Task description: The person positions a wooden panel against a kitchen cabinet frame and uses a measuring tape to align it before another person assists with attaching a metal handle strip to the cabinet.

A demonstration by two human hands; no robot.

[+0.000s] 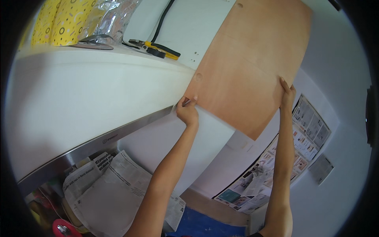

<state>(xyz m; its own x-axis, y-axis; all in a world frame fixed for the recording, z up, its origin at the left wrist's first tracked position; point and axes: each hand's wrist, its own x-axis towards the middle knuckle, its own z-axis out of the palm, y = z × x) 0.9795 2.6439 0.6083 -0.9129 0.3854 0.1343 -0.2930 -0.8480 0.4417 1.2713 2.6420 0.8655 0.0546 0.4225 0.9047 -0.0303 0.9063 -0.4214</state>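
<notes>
A large thin brown wooden panel (248,67) is held up against a white cabinet or appliance, tilted, with small round holes near its edges. My left hand (187,110) grips the panel's lower left corner. My right hand (287,94) holds its right edge, fingers pressed on the rim. Both forearms reach up from the bottom of the view.
On the white top surface (118,55) lie yellow-handled pliers (156,48), a black cable (162,19), yellow patterned rolls (65,21) and silver foil packaging (114,15). Newspapers (110,189) cover the floor and lower left. A blue sheet (205,223) lies below. A metal strip (102,140) runs diagonally.
</notes>
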